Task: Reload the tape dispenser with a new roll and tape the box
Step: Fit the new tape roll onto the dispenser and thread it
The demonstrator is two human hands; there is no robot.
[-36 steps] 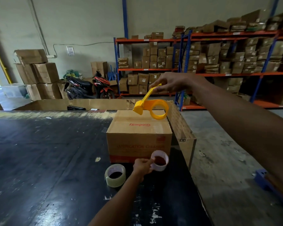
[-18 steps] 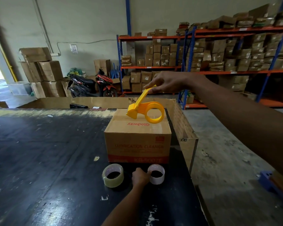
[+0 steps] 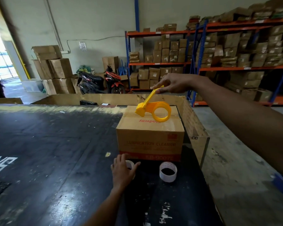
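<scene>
left hand (image 3: 122,170) moved onto tape roll (image 3: 130,165), box (image 3: 149,141) reads "LUBRICATION CLEANER"

A yellow tape dispenser (image 3: 153,110) with an empty ring is hanging tilted over the closed cardboard box (image 3: 149,136) on the tabletop. Near the box, a tape roll (image 3: 131,165) is lying flat, and a white empty core (image 3: 168,171) is standing to its right.

Both forearms are bare, with no sleeves, gloves, watch or rings showing. The left hand (image 3: 122,170) enters from 6 o'clock on a slim forearm; the right hand (image 3: 173,84) comes from 3 o'clock on a broader forearm.
</scene>
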